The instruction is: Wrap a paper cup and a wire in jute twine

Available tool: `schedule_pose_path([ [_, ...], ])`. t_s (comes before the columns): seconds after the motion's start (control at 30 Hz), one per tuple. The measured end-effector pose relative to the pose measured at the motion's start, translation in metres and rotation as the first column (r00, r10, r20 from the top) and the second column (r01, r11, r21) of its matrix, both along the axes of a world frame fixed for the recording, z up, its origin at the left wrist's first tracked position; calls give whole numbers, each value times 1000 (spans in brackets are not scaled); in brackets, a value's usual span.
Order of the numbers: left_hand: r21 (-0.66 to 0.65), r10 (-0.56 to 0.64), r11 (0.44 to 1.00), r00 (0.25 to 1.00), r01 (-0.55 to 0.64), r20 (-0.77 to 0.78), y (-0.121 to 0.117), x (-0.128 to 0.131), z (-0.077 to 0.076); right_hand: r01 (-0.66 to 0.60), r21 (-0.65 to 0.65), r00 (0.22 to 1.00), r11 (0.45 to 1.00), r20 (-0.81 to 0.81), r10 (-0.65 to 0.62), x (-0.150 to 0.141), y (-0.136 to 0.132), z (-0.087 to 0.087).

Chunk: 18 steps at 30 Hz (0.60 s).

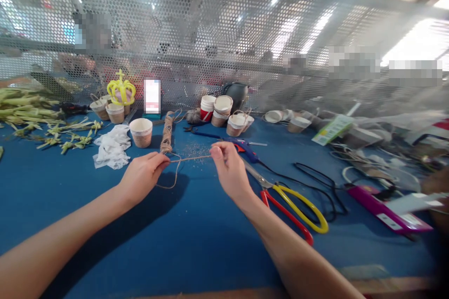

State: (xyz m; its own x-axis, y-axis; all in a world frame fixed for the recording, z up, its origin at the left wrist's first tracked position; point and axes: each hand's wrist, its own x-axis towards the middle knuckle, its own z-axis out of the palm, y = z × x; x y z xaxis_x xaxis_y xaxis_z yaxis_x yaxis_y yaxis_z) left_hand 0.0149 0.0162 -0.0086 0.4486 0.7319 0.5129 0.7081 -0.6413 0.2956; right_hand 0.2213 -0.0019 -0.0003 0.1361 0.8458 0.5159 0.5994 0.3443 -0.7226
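A thin brown twine (191,158) is stretched between my two hands above the blue table. My left hand (145,173) pinches one end of the taut stretch, and a loose loop hangs below its fingers. At the other end, my right hand (229,168) is closed on the twine with thumb and fingertips. Just behind my left hand lies a wound bundle of twine (167,133). Scissors (287,196) with one red and one yellow handle lie beside my right wrist, their blades partly hidden by the hand.
A twine-wrapped paper cup (141,133) stands near crumpled white tissue (114,147). Further back are more cups (235,124) and a phone (152,96). A blue glue gun (245,147) trails a black cord. Dry husks (24,107) lie left, a purple box (386,210) right.
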Motion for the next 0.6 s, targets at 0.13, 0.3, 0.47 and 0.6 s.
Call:
schedule_pose_path([
  [0.13,-14,-48,999,998,47,-43,-5,4,-4,-169,277,857,946,515,2,-8,-10,0],
  [0.3,3,-113,994,989,114,-94,-12,10,-8,-270,146,707,952,701,93,-21,-16,-7],
  [0.47,24,-52,998,998,52,-19,-10,9,-9,-199,177,751,964,660,34,-17,-12,-9],
  [0.6,-28,-26,999,999,27,20,-10,8,-7,-175,167,763,970,645,26,-15,-10,-9],
])
